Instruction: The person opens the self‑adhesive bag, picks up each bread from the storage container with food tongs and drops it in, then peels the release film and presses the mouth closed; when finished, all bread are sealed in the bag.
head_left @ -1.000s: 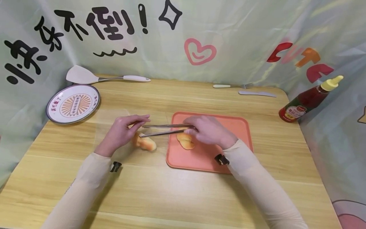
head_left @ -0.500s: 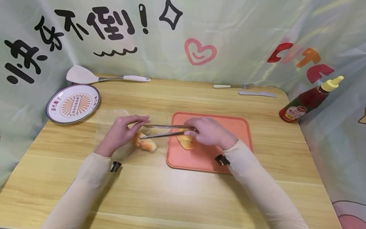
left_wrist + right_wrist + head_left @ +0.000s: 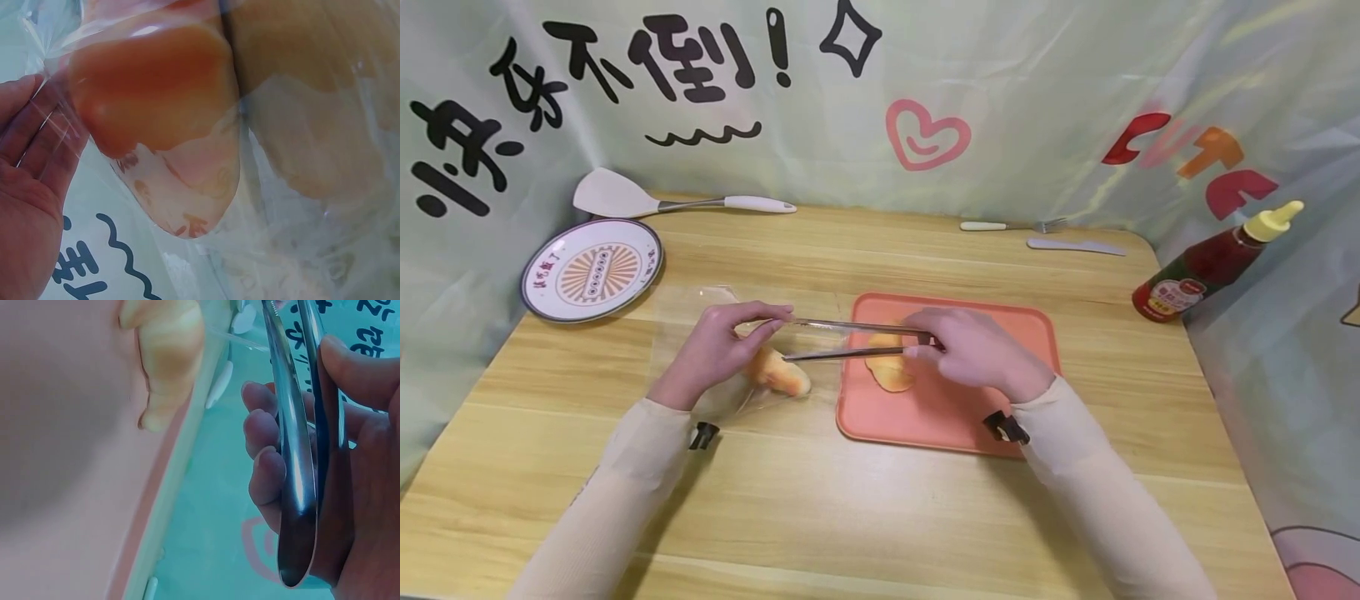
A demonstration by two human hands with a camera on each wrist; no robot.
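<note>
Holding tongs [image 3: 297,456], my right grip [image 3: 974,348] has shifted rightward; under it, a tray [image 3: 917,421] carries bread [image 3: 889,375]. My left grip [image 3: 726,343] pinches a clear bag [image 3: 275,219] containing a roll [image 3: 784,375].

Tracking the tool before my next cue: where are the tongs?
Head view, centre: the right hand holds the tongs, which reach left past the pink tray toward the bagged bread and left hand.

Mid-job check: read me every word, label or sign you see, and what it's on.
"快乐不倒!": black, on the backdrop.
"CUTE": coloured, on the same backdrop.
Plate: rim characters and centre print too small to read surely.
Red sauce bottle: label too small to read.
Tongs and tray: no text seen.
</note>
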